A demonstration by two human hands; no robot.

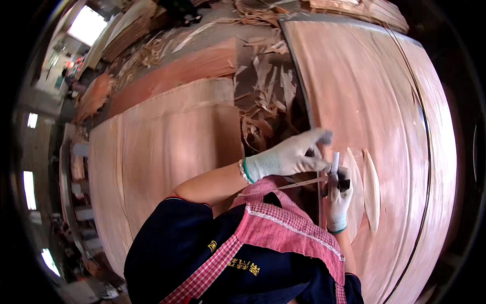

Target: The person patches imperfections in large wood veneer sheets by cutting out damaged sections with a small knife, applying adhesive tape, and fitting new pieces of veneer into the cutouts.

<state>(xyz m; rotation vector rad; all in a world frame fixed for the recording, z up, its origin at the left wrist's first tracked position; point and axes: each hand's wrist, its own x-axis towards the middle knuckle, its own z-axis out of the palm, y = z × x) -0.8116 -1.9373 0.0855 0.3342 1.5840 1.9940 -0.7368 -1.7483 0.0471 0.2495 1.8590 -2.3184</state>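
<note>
Both my hands wear white knit gloves with green cuffs. My left hand (298,156) reaches across toward the right one, its fingers apart and slightly blurred, with nothing visible in them. My right hand (338,202) is closed around a small tool with a white upright blade-like piece (335,162) and a black part (344,184); its exact kind is unclear. Under and beside that hand lies a large wood veneer sheet (354,76) on a raised stack. Two pale, pointed veneer slivers (372,192) lie on it, just right of my right hand. A thin pale strip (304,182) stretches below my left hand.
To the left is another stack of veneer sheets (172,137), with redder sheets (177,71) behind it. Torn veneer scraps (263,96) fill the gap between the stacks. A dark cord-like line (428,152) runs along the right stack. More veneer bundles (131,30) stand far left.
</note>
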